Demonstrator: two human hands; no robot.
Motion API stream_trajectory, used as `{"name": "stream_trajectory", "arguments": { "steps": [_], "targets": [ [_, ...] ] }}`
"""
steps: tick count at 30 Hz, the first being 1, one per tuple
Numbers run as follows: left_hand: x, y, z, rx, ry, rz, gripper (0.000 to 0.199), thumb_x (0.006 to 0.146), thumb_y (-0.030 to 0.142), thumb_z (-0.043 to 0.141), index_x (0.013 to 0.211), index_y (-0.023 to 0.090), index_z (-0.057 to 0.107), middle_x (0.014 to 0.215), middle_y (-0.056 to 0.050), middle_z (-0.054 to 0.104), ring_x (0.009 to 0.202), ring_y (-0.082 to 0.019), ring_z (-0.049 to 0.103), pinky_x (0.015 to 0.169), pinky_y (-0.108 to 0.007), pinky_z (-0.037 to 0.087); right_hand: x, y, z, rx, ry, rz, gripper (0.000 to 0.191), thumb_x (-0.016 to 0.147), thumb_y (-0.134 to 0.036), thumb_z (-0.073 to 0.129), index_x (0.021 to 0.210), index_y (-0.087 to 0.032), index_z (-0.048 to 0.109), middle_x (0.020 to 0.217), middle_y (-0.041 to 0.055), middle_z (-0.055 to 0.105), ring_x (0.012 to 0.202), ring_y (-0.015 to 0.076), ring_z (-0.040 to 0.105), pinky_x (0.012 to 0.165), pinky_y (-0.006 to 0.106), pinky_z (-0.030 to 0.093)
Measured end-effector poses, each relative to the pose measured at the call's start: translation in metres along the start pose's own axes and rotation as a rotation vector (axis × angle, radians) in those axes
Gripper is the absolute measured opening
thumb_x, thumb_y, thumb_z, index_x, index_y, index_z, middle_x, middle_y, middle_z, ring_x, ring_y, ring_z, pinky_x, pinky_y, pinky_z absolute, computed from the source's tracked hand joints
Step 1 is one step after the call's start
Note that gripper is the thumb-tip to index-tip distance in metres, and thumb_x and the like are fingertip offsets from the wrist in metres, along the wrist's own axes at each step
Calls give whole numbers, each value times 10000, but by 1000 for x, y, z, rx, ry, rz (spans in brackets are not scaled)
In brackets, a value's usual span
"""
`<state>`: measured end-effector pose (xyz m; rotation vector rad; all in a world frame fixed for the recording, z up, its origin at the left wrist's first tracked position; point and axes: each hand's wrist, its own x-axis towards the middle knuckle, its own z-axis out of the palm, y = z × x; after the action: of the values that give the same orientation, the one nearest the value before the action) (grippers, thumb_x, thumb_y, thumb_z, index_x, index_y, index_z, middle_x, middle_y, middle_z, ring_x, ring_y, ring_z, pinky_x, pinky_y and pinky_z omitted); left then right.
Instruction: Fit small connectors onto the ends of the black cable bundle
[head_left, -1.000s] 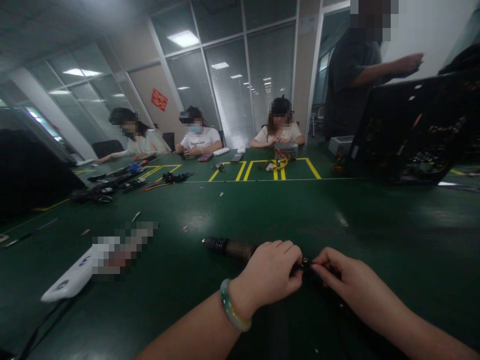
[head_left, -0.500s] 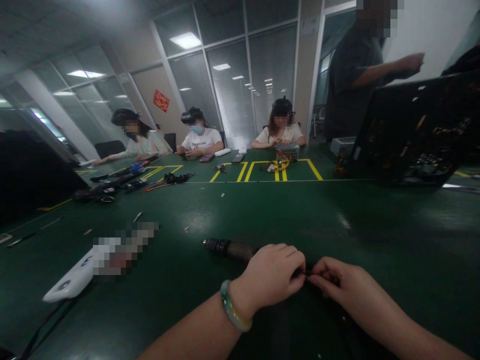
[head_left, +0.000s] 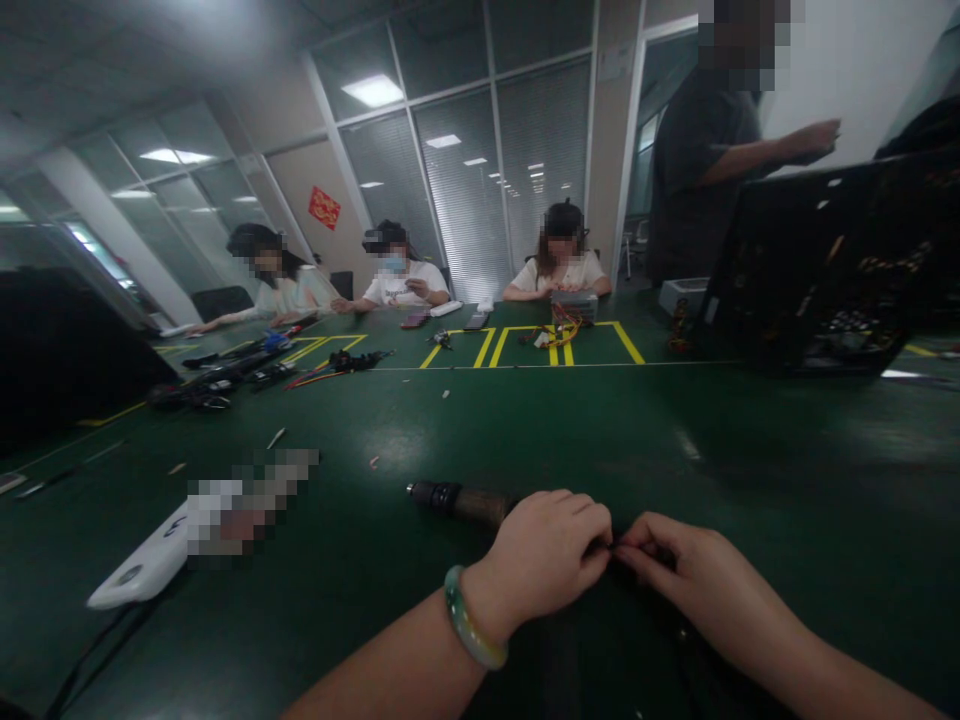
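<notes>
Over the green table, my left hand [head_left: 551,550], with a jade-coloured bangle [head_left: 472,625] on the wrist, is closed, fingers bent down toward the thumb. My right hand [head_left: 686,560] pinches with thumb and fingertips right beside it, the two nearly touching. Something small and dark lies between the fingertips; most of it is hidden and I cannot tell its kind. A dark power screwdriver [head_left: 480,505] lies on the table just beyond my left hand, its tip pointing left and its rear end hidden. Below my right hand a dark shape is too dim to make out.
A white device with a cord [head_left: 142,570] lies at left. Bundled black cables [head_left: 232,365] lie farther back. A black computer case [head_left: 810,270] stands at right, a power supply [head_left: 574,305] with coloured wires at the far side. Several people are across the table.
My hands stay almost in place, fingertips slightly closer together. Across the table, the masked person has raised a hand. The view has shifted slightly.
</notes>
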<state>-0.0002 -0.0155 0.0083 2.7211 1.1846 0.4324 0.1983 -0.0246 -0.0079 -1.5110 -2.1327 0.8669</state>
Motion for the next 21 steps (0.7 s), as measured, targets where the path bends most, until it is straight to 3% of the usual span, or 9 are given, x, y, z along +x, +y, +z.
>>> {"name": "stream_trajectory", "arguments": {
  "steps": [8, 13, 21],
  "targets": [
    [-1, -1, 3, -33, 28, -1, 71, 829, 238, 640, 851, 212, 578, 869, 15, 602, 853, -168, 564, 770, -298, 422, -2, 5, 3, -38, 8, 55, 122, 857, -371, 582, 834, -293, 674, 793, -27, 723, 767, 210, 659, 660, 287, 451],
    [0, -2, 5, -39, 25, -3, 67, 833, 242, 638, 857, 210, 583, 885, 11, 609, 860, -171, 565, 783, -305, 424, -2, 8, 4, 7, -6, 117, 145, 859, -377, 570, 827, -269, 661, 767, -16, 718, 704, 196, 663, 577, 259, 443],
    [-1, -4, 7, -37, 33, -23, 137, 840, 283, 656, 913, 207, 569, 893, 16, 609, 863, -175, 574, 767, -311, 427, 0, 7, 3, 56, -9, 102, 150, 868, -349, 547, 811, -241, 633, 734, -23, 702, 654, 160, 652, 533, 214, 428]
  ]
}}
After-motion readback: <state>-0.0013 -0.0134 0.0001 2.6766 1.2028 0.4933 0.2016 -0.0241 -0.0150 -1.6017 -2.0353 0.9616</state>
